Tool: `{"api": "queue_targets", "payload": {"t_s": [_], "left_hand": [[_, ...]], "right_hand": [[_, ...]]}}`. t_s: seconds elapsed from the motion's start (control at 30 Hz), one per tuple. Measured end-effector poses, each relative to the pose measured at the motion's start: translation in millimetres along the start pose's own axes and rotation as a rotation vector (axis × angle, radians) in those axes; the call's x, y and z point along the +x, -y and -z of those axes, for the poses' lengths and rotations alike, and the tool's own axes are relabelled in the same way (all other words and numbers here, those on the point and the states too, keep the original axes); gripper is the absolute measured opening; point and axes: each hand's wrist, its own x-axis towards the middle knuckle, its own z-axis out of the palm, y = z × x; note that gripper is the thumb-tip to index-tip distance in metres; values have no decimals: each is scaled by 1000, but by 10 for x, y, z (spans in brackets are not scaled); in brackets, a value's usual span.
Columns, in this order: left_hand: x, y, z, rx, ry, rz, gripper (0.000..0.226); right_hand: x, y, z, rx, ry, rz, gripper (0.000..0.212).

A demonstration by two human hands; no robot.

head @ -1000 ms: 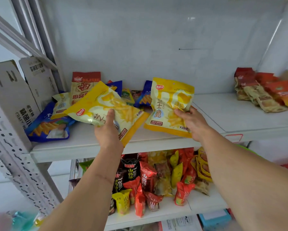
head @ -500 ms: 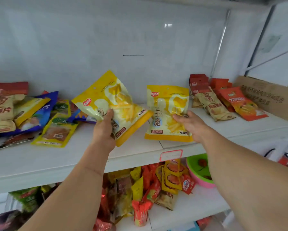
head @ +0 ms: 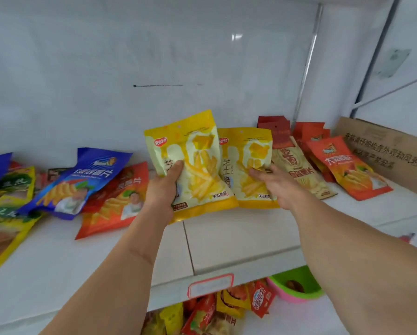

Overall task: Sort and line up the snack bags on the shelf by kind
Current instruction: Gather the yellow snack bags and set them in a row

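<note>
Left hand: the left hand (head: 165, 187) grips a yellow fries bag (head: 193, 163) by its lower left part, thumb on the front and fingers behind it, holding it upright and slightly tilted above the shelf (head: 238, 235).
Right hand: the right hand (head: 275, 186) lies on the front of a second yellow fries bag (head: 247, 165), fingers pressed flat against it and loosely together; whether the thumb hooks behind the bag cannot be told.
Yellow pair: the two bags are of the same kind and stand side by side, the left one overlapping the edge of the right one, whose bottom edge rests on the shelf.
Right of the pair: a beige-and-red chip bag (head: 296, 170) lies just beside the second yellow bag, with orange bags (head: 347, 168) further right, fanned near a cardboard box (head: 391, 153).
Left of the pair: an orange-red fries bag (head: 115, 201) lies flat, partly under a blue fries bag (head: 81, 180); yellow-green bags (head: 6, 213) lie jumbled at the far left.
Below: a lower shelf holds mixed red and yellow packets (head: 226, 308) and a green-and-pink bowl (head: 296, 286).
</note>
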Motion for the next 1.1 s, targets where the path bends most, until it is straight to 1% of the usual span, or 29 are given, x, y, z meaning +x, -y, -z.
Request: {"api": "queue_targets", "payload": {"t_s": [0.07, 0.17, 0.3, 0.37, 0.5, 0.63, 0.8, 0.9, 0.93, 0.97, 1.0, 1.1], "left_hand": [[141, 22, -116, 38, 26, -8, 37], [320, 80, -257, 83, 12, 16, 35], [506, 181, -379, 95, 6, 27, 37], [578, 231, -424, 112, -18, 32, 35], [597, 334, -524, 111, -74, 65, 25], [588, 379, -618, 99, -121, 85, 24], [505, 420, -819, 32, -98, 134, 21], [487, 468, -950, 41, -111, 141, 23], [487, 477, -1001, 68, -116, 132, 24], [493, 486, -1045, 96, -118, 120, 23], [501, 497, -1089, 128, -120, 107, 23], [542, 538, -1179, 232, -145, 59, 25]], "right_hand": [[176, 15, 4, -16, -1, 0, 54], [435, -4, 15, -26, -28, 11, 47], [784, -92, 4, -68, -18, 42, 52], [969, -150, -23, -97, 15, 44, 49], [1219, -224, -82, -127, 83, 66, 46], [1391, -217, -80, -148, 127, 103, 46], [1536, -232, -57, -195, 132, 113, 52], [1555, -244, -11, -141, 159, 74, 51], [1534, -232, 9, -119, 164, 50, 57], [1534, -232, 21, -112, 165, 31, 70], [1531, -229, 35, -119, 160, 22, 79], [1463, -218, 40, -114, 127, 22, 64]]}}
